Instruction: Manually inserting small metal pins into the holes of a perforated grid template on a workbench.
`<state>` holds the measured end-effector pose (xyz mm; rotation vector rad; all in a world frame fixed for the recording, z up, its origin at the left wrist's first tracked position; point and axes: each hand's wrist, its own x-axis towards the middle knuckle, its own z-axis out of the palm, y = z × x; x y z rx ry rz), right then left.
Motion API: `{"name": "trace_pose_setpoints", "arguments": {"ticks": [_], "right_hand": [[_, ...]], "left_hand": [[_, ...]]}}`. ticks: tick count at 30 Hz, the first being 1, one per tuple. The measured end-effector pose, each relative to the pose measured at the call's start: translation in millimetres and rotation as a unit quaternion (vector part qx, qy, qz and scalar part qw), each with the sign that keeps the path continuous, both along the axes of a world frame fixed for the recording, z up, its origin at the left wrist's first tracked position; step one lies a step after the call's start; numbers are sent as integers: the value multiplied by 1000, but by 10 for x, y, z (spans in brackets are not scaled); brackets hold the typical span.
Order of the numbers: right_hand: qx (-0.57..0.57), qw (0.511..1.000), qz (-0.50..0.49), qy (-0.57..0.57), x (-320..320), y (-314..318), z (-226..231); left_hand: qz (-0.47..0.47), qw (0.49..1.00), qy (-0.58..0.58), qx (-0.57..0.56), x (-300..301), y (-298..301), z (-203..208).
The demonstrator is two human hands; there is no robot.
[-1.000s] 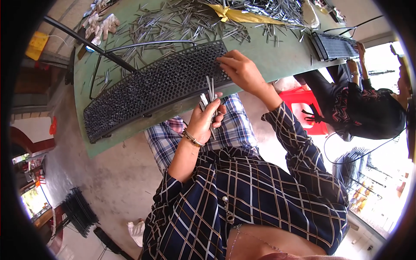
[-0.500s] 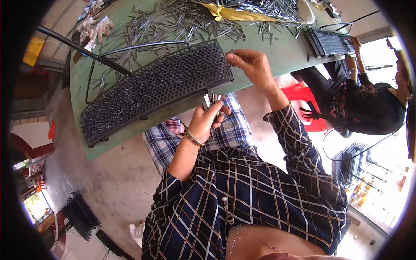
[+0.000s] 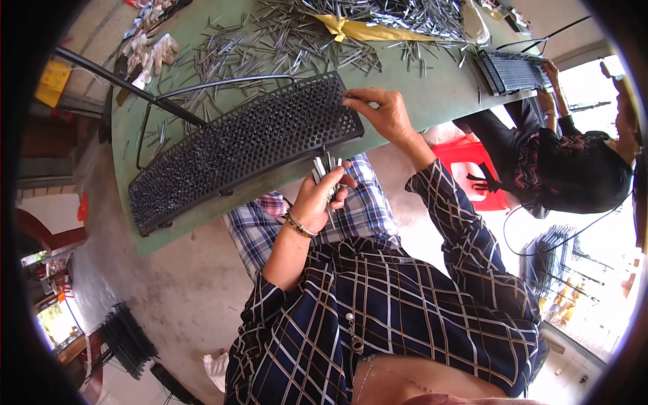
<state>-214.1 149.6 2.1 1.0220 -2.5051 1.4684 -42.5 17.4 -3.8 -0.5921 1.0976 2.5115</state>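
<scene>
A long black rack full of round holes lies aslant along the near side of the green table. Many of its holes, mostly toward the left, look filled with slim dark pieces. My left hand is closed around a bunch of thin metal strips, held upright just below the rack's near edge. At the rack's right end, my right hand pinches with thumb and forefinger by the upper holes. Whatever sits between those fingertips is too small to make out.
Loose metal strips are heaped across the far side of the green table, beside yellow cloth. White gloves lie at the far left. On the right, another person works at a similar rack, near a red stool.
My right hand has moved slightly left and down, from beside the rack's right edge to over its upper right holes. My left hand still grips the strips.
</scene>
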Motion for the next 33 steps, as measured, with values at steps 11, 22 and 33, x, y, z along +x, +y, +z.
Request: {"name": "trace_pose_setpoints", "arguments": {"ticks": [11,22,33], "right_hand": [[4,995,11,103,72,-28,-96],[48,974,19,219,119,7,-128],[1,993,-13,121,348,-29,136]], "left_hand": [[9,999,-21,39,13,-21,-2],[5,999,2,45,40,-37,-3],[40,997,45,58,87,-116,-11]]}}
